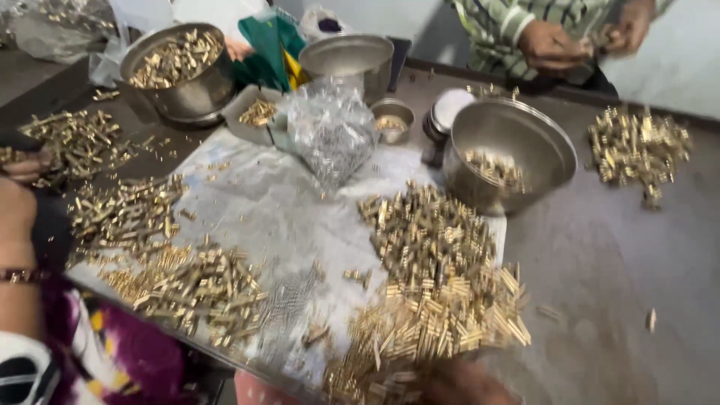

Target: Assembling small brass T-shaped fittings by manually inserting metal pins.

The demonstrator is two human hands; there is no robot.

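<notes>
Brass parts [439,292], small, ribbed and golden, lie heaped in a long pile right above the right hand [461,384], which shows only as a dark blur at the bottom edge of the head view; whether its fingers are spread or closed cannot be told. The hand touches or nearly touches the near end of the pile, where the pieces blur into streaks. The left hand is not in view. Under the pile lies a crinkled pale plastic sheet [277,210], spread over a dull grey table [615,262]. To the left of the hand, a second loose heap of brass pieces [187,289] sits on the sheet's edge, next to another person's arm with a thin bracelet [19,276] and a patterned purple sleeve. Beyond the pile, farther from the hand, a shiny round steel bowl [506,146] leans tilted with a few brass parts inside. A clear plastic bag of tiny grey pieces [334,139] stands left of the bowl. Far up to the left, a steel pot [184,71] is full of brass. Across the table, another person in a striped shirt holds both hands [585,37] together over small parts.
</notes>
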